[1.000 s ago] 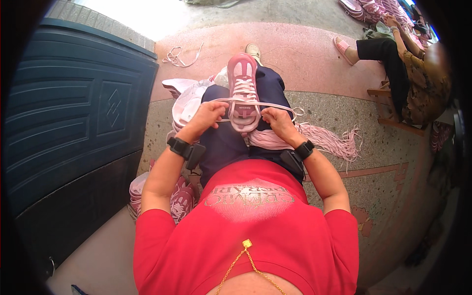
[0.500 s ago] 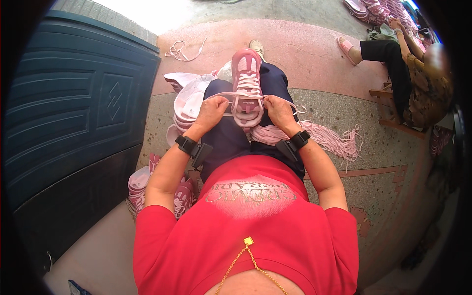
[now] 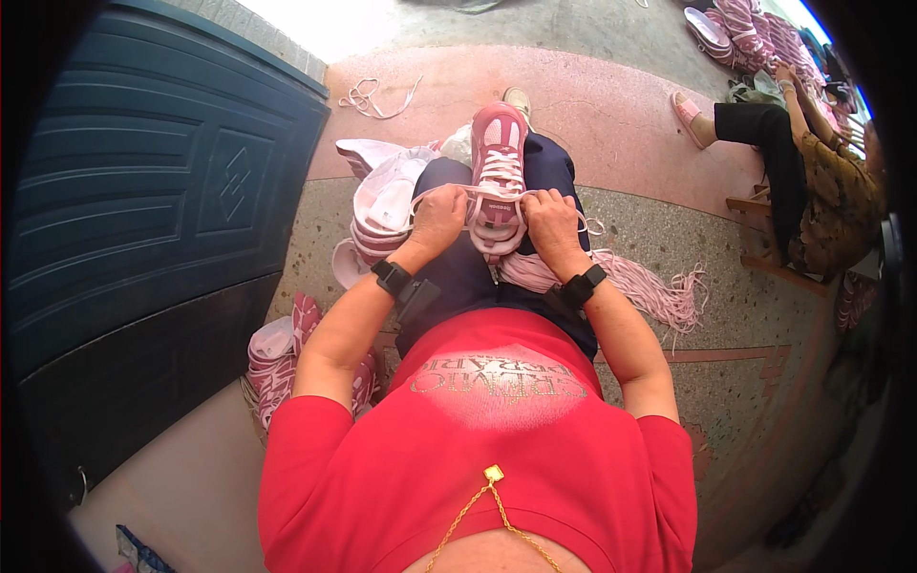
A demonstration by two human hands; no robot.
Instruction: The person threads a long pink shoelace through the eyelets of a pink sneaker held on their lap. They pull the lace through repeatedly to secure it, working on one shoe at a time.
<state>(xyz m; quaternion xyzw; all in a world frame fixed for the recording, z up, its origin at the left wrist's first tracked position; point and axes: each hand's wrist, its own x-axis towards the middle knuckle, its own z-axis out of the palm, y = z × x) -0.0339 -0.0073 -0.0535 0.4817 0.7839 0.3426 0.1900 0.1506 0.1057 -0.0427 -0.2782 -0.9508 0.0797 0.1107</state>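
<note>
A pink-and-white sneaker rests on my thighs, its toe pointing away from me. White laces criss-cross up its front. On the sneaker's left side, my left hand is closed on one lace end. My right hand pinches the other end on the right side, fingers bent. Between the two hands the lace runs across the base of the tongue. A loose loop of lace hangs beyond my right hand. Both fingertips are close to the shoe's collar.
White-and-pink shoe parts are stacked left of my legs, with more pink sneakers nearer me. A bundle of pink laces lies at right. A blue door stands left. Another person sits at far right by piled shoes.
The view has shifted, so the scene sits slightly more to the right and lower. Both hands have drawn a little closer to the shoe, still gripping the lace.
</note>
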